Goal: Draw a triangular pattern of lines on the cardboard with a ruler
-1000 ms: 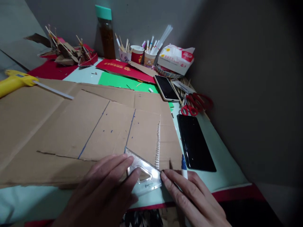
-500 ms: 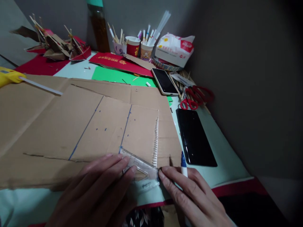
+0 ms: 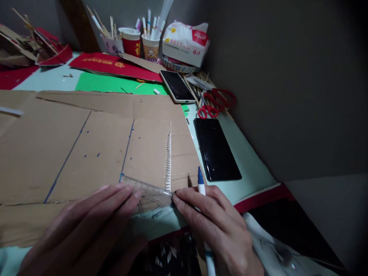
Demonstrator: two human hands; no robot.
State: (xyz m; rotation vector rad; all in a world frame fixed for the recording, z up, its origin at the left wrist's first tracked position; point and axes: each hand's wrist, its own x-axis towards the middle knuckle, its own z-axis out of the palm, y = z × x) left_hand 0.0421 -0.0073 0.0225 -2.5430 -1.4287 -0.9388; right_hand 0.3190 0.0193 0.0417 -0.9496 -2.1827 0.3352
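A clear plastic set square (image 3: 153, 200) lies tilted over the near edge of the brown cardboard (image 3: 149, 143). Its upper edge runs from the bottom of a blue line to the ragged, fluted cut. With extended fingers, my left hand (image 3: 92, 218) holds the set square down near its left end. At the other end, the thumb and forefinger of my right hand (image 3: 214, 222) pinch the corner. Also in my right hand is an uncapped blue marker (image 3: 201, 188), threaded between the fingers with its tip pointing up and away. Blue lines and dots mark the cardboard.
Right of the cardboard lies a black phone (image 3: 218, 149); behind it are red-handled scissors (image 3: 208, 111), another phone (image 3: 177, 86) and wooden sticks. Paper cups (image 3: 151, 48) of pens and a white packet (image 3: 185, 44) stand at the back. Cardboard-and-stick constructions (image 3: 51, 48) sit back left.
My view has swung to the right, so the things on the table appear further left. Both hands stay on the set square, and the marker remains in my right hand.
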